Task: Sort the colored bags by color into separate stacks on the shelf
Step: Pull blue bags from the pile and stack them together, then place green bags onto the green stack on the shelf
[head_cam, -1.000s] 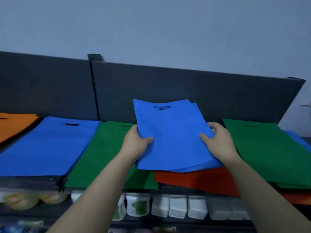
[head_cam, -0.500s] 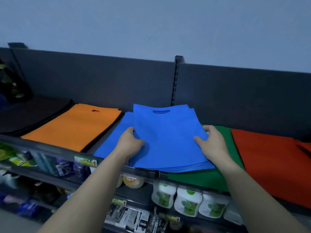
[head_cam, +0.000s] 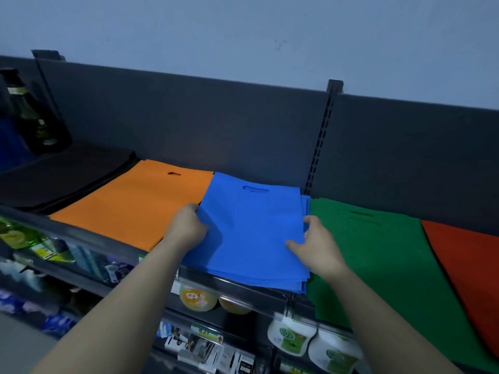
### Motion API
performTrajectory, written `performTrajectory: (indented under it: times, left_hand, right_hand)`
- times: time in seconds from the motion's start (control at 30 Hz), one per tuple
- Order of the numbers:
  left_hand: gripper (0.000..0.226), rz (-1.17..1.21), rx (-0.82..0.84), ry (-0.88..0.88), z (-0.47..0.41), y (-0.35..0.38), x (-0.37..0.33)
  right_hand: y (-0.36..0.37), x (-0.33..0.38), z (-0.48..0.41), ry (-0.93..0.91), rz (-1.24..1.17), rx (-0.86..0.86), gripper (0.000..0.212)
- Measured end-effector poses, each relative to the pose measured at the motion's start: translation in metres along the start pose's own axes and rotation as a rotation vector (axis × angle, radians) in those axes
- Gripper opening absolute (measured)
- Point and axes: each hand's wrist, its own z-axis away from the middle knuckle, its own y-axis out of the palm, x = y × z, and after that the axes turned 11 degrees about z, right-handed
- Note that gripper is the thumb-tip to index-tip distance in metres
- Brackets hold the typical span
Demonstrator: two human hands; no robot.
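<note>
Lowered since earlier, the blue bags [head_cam: 251, 233] lie on the shelf [head_cam: 243, 291] between orange stack [head_cam: 135, 206] and green stack [head_cam: 378, 252], overhanging its front edge. Left hand [head_cam: 186, 228] grips their left edge; right hand [head_cam: 318, 247] pinches their right edge. Dark back panel [head_cam: 189, 125] closes the rear.

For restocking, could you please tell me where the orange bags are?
In the head view, the orange bags lie left of centre, between the black stack and the blue bags.
</note>
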Motion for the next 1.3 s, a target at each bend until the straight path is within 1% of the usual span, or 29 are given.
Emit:
performTrajectory:
  times: [0.03, 0.1, 0.13, 0.2, 0.27, 0.33, 0.53, 0.7, 0.83, 0.93, 1.13, 1.2, 1.3]
  left_hand:
    - [0.028, -0.043, 0.007, -0.001, -0.004, 0.0, 0.005]
    - [0.021, -0.145, 0.019, 0.013, -0.006, 0.0, 0.012]
    - [0.023, -0.201, 0.018, 0.037, -0.007, -0.001, 0.014]
    - [0.034, -0.328, -0.02, 0.127, -0.009, -0.002, 0.014]
    - [0.045, -0.409, -0.069, 0.232, -0.007, -0.003, 0.005]
    - [0.049, -0.396, -0.082, 0.328, -0.002, -0.003, -0.012]
    - [0.043, -0.316, -0.065, 0.624, 0.011, 0.018, -0.066]
    - [0.043, -0.301, 0.052, 0.772, 0.035, 0.062, -0.102]
    - [0.043, -0.267, 0.13, 0.871, 0.057, 0.103, -0.135]
    - [0.043, -0.229, 0.199, 0.924, 0.078, 0.138, -0.162]
    - [0.042, -0.164, 0.327, 0.996, 0.127, 0.223, -0.219]
    - [0.041, -0.131, 0.356, 0.999, 0.144, 0.255, -0.238]
    - [0.039, -0.062, 0.429, 0.955, 0.171, 0.304, -0.267]
  right_hand:
    - [0.004, 0.001, 0.0, 0.004, 0.056, 0.02, 0.068]
    - [0.006, 0.001, 0.0, -0.007, 0.236, 0.032, 0.061]
    - [0.007, 0.001, -0.001, -0.012, 0.335, 0.03, 0.058]
    - [0.005, 0.002, -0.002, -0.025, 0.497, 0.009, 0.06]
    - [0.001, 0.001, -0.002, -0.019, 0.564, -0.048, 0.062]
    - [-0.007, -0.003, 0.0, 0.01, 0.526, -0.129, 0.06]
    - [-0.04, -0.026, 0.012, 0.124, 0.522, -0.312, 0.056]
    - [-0.066, -0.067, 0.043, 0.24, 0.54, -0.416, 0.05]
    - [-0.09, -0.109, 0.071, 0.347, 0.542, -0.459, 0.047]
    - [-0.111, -0.144, 0.093, 0.442, 0.554, -0.48, 0.045]
    - [-0.173, -0.229, 0.13, 0.587, 0.561, -0.491, 0.049]
    - [-0.196, -0.263, 0.139, 0.62, 0.576, -0.499, 0.046]
    - [-0.229, -0.316, 0.153, 0.685, 0.582, -0.492, 0.044]
